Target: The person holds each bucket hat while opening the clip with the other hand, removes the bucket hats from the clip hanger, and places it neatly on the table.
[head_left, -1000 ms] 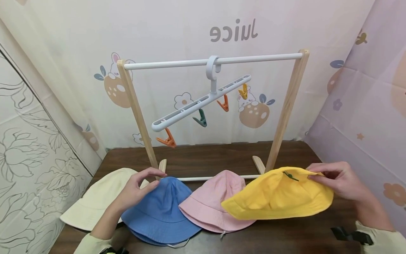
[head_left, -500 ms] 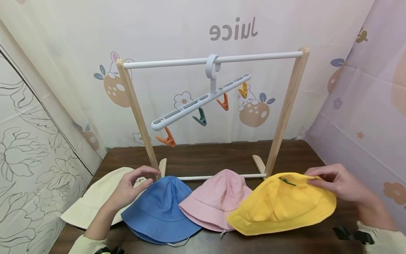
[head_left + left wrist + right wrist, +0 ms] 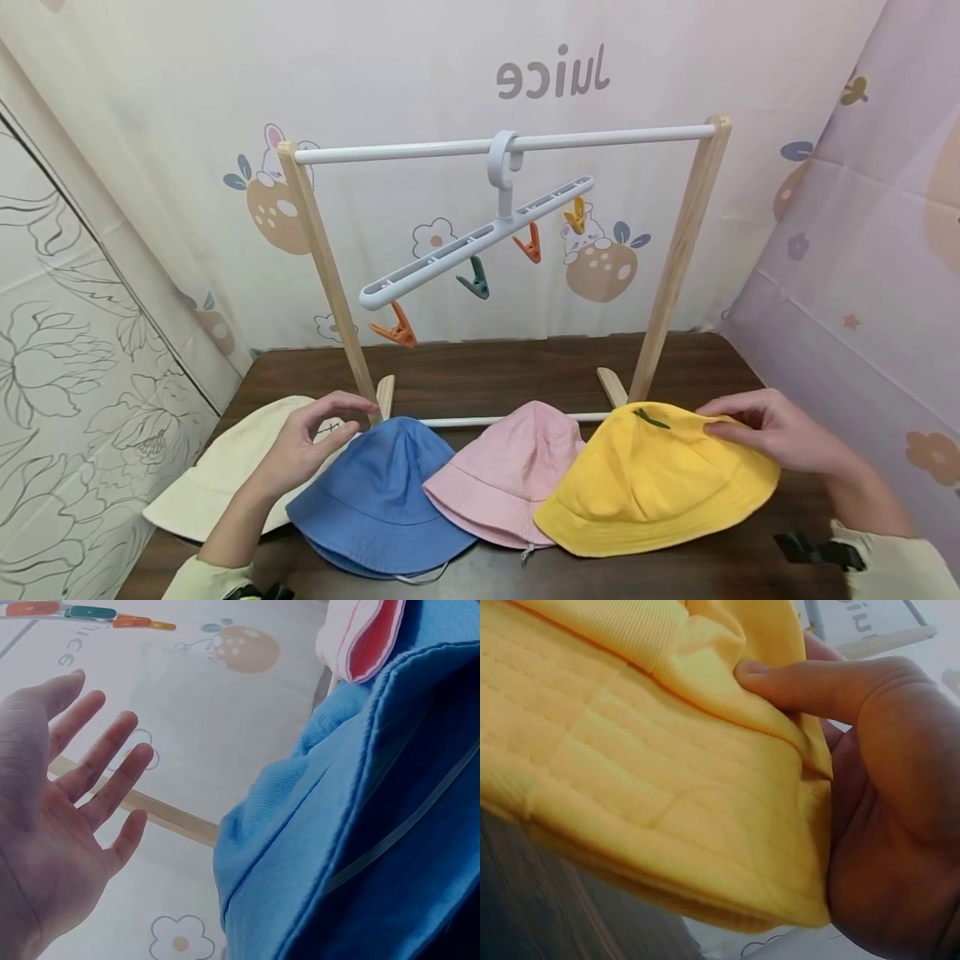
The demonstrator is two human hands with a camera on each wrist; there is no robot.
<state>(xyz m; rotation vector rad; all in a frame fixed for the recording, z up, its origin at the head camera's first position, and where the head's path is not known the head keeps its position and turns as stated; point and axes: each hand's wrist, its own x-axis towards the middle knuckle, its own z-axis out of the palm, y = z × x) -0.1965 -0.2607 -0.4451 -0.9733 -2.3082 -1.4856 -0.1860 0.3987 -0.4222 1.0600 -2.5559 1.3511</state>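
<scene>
My right hand (image 3: 776, 429) pinches the right side of a yellow bucket hat (image 3: 652, 483), thumb in front and fingers behind, as the right wrist view shows. The yellow hat's left brim overlaps a pink hat (image 3: 510, 479). My left hand (image 3: 311, 442) hovers above a blue hat (image 3: 386, 500) and a cream hat (image 3: 225, 475), its fingers loosely bent and holding nothing. In the left wrist view that palm stands apart from the blue hat (image 3: 300, 825). The cream hat lies partly behind the left hand and the blue hat.
Behind the hats stands a wooden rack (image 3: 678, 258) with a white top bar (image 3: 420, 151). A pale hanger (image 3: 480, 242) hangs from it, carrying an orange clip (image 3: 396, 327), a green clip (image 3: 475, 279), and further clips. Patterned curtains surround the brown table (image 3: 510, 367).
The yellow hat has come down beside the pink one, first moving right, then slightly back left with my right hand. My left hand has shifted a little left and stays raised.
</scene>
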